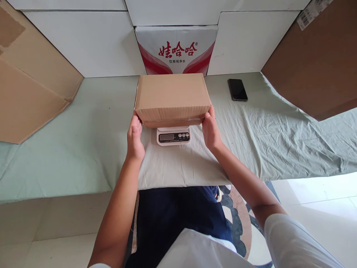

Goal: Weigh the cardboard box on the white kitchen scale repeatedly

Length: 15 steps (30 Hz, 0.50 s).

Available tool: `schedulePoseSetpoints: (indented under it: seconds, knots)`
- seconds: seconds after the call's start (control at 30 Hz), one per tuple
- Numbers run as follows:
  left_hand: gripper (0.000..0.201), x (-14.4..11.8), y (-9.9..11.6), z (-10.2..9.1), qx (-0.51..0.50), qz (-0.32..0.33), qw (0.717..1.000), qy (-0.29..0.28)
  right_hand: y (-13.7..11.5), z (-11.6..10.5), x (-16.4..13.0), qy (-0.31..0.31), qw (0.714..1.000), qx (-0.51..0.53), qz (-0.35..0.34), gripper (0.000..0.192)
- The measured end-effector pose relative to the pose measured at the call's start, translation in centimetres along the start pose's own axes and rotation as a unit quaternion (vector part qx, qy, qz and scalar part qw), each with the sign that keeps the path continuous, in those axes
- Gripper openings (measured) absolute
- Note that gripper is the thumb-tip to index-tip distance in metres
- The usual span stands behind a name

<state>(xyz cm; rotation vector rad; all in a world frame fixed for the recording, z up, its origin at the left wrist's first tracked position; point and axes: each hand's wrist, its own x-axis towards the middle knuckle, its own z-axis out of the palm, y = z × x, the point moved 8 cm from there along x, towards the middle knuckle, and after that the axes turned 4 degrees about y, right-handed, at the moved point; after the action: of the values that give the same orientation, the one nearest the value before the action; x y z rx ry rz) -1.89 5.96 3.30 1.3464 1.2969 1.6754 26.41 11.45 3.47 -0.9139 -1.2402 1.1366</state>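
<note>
Pale green cloth covers the table before you. Your left hand and right hand press flat against the ends of the closed brown cardboard box, which sits over the small white digital scale; beyond lies a black phone.

I see a black phone lying flat on the pale green cloth, far right. A red-and-white printed carton stands against the far white boxes. Brown cardboard sheets lean at both sides.
</note>
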Motion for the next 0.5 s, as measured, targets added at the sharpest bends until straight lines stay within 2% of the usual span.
schedulePoseSetpoints:
  seconds: [0.13, 0.27, 0.5]
  knots:
    - [0.106, 0.2, 0.1, -0.5, -0.012, 0.006, 1.000, 0.016, 0.6, -1.9, 0.7, 0.051, 0.999, -0.002, 0.006, 0.102]
    - [0.110, 0.2, 0.2, -0.7, -0.027, -0.005, 0.999, 0.029, 0.7, -2.6, 1.1, 0.053, 0.998, -0.018, 0.003, 0.101]
    - [0.112, 0.3, -0.4, -1.3, -0.033, -0.024, 0.998, 0.045, 1.1, -2.7, 1.1, 0.047, 0.998, -0.031, 0.003, 0.099]
